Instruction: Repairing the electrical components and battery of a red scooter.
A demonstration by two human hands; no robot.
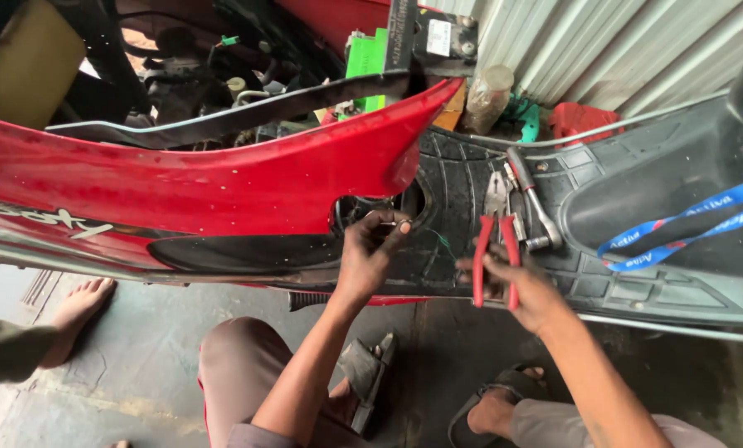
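Far out to the left of both hands: someone else's bare foot [77,311] on the concrete, not part of the job. Just above and left of the left hand, a big red body panel [222,174], glossy painted plastic, scuffed and dusty, curving up to a sharp point.

Left hand [370,249] reaching up to the round opening under that panel's edge, fingertips pinched tight on a small fitting [385,222]. Too small and dark to say what kind.

Between the hands, black floorboard [450,174], matte, with a ribbed grid moulded in.

Right hand [516,286] curled over the red handles of the pliers [496,249], lower down than the left. Rubbery dipped grips, grey steel head pointing away, jaws looking closed on nothing, nose resting on the floorboard. Just past the pliers, a chrome ratchet wrench [535,203]. Further right, a blue woven lanyard [686,220] draped over the black seat.

Looks like mid-fiddle with that fitting by hand, pliers on standby. Probably needs the left pinch kept steady and the pliers' nose brought across into that cramped hole, square on, without scratching the paint.
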